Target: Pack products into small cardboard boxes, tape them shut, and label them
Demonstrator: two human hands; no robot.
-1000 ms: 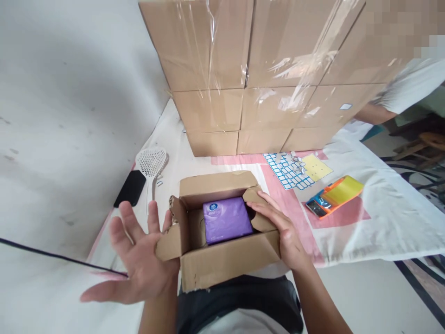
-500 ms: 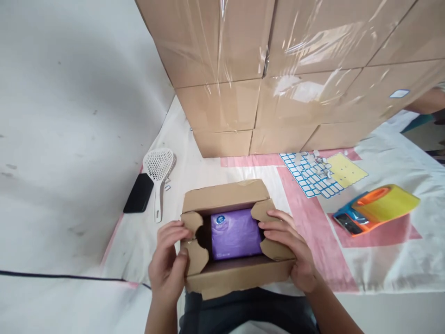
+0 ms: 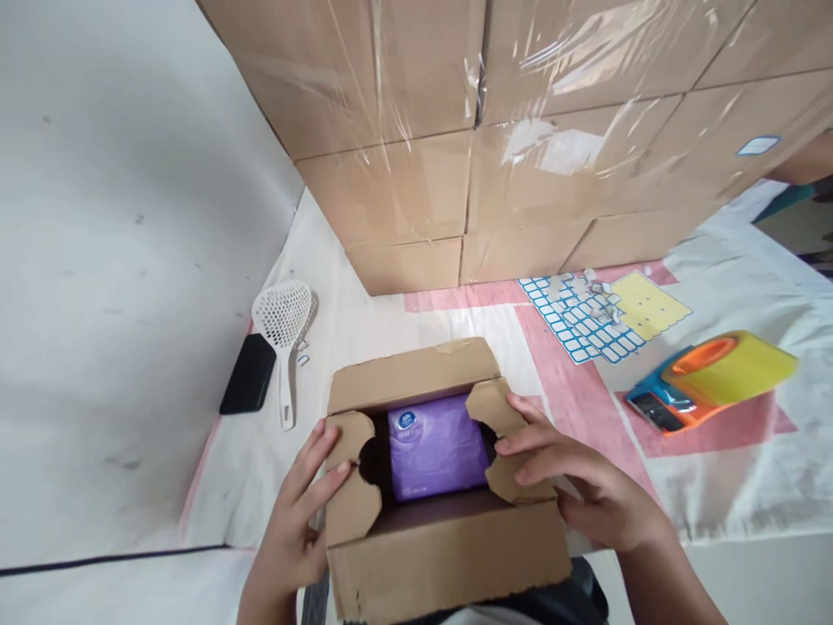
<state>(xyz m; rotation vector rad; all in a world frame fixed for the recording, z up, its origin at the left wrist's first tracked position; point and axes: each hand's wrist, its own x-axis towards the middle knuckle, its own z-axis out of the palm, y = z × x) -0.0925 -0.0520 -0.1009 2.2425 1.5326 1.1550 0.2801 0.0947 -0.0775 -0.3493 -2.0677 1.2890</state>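
Observation:
An open cardboard box (image 3: pixel 449 555) lies in front of my body, its long flaps folded outward and its notched end flaps folded in. Inside it rests a purple plastic-wrapped pack (image 3: pixel 439 451) with a small blue logo; it looks like tissues. At the box's left end, my left hand (image 3: pixel 296 508) has its fingertips over the notched flaps and the rest of the hand against the outside. My right hand (image 3: pixel 589 477) grips the right end, fingers bent over the flaps there and thumb low at the outer side.
Stacked cartons in clear film (image 3: pixel 403 195) stand behind. On the left are a white slotted skimmer (image 3: pixel 283 325) and a black flat object (image 3: pixel 248 375). Blue-edged label sheets (image 3: pixel 579 325), a yellow sheet (image 3: pixel 644 304) and a tape dispenser (image 3: pixel 683 391) lie right. Another person's arm (image 3: pixel 807 161) shows far right.
The box has come closer to my body and its near flap shows more fully. Both hands moved with it, and my right fingers shifted on the end flaps. The view has tilted slightly.

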